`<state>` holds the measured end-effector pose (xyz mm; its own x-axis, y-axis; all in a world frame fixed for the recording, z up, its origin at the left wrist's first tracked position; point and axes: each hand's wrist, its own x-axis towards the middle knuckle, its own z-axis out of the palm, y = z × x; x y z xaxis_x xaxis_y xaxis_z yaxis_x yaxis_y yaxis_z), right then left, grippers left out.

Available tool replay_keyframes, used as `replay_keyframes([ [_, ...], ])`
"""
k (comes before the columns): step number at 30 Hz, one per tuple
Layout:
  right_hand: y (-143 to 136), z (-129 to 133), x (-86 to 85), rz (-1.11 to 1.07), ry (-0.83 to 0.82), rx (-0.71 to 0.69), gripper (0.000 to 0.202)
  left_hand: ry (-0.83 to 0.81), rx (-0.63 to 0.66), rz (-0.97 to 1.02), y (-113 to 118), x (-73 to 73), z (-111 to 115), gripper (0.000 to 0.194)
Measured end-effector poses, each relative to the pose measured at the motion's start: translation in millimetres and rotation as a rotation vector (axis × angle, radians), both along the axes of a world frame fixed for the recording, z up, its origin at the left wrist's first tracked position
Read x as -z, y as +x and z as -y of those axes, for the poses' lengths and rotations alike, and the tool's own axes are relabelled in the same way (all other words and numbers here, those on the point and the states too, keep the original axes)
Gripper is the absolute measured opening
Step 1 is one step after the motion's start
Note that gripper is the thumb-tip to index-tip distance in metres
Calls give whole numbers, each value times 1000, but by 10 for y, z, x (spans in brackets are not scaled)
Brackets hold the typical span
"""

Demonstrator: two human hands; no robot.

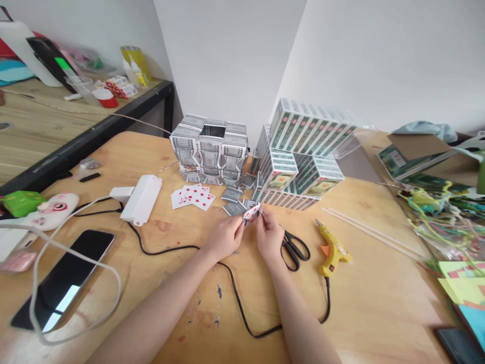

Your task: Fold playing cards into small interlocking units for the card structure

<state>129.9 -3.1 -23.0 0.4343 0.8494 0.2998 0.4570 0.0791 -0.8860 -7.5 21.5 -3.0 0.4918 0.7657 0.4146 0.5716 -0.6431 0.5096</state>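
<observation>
Between my two hands I hold a playing card (252, 214) with red pips, bent and tilted above the table. My left hand (225, 236) pinches its left side, and my right hand (270, 235) grips the right side with fingers closed. Whether it is one card or more, I cannot tell. Just beyond my hands lie several face-down cards (232, 193). Face-up red cards (194, 196) are fanned out to the left. Behind them stands a hollow structure of grey-backed cards (209, 151). Black-handled scissors (294, 248) lie beside my right hand.
A yellow glue gun (333, 251) rests at right, its black cord running under my arms. Card boxes (295, 167) are stacked behind. White sticks (371, 232) lie right. A white power strip (141, 199), phone (64, 278) and white cable (120, 288) lie left.
</observation>
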Motion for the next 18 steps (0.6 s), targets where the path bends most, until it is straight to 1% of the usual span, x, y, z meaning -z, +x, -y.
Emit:
replay_keyframes([
  [3,7,16,-10,53,-8,28,29,-3,1,-8,-1,-1,2,19],
  [7,-55,54,-46,97,-10,93,31,4,22,-32,23,-9,34,16],
  [10,-123,88,-82,126,1,156,32,49,46,-56,48,-19,75,13],
  [14,-174,107,-134,194,1,267,30,109,63,-93,73,-24,100,15],
  [18,-163,91,-162,211,-3,294,30,135,80,-136,79,-17,76,17],
])
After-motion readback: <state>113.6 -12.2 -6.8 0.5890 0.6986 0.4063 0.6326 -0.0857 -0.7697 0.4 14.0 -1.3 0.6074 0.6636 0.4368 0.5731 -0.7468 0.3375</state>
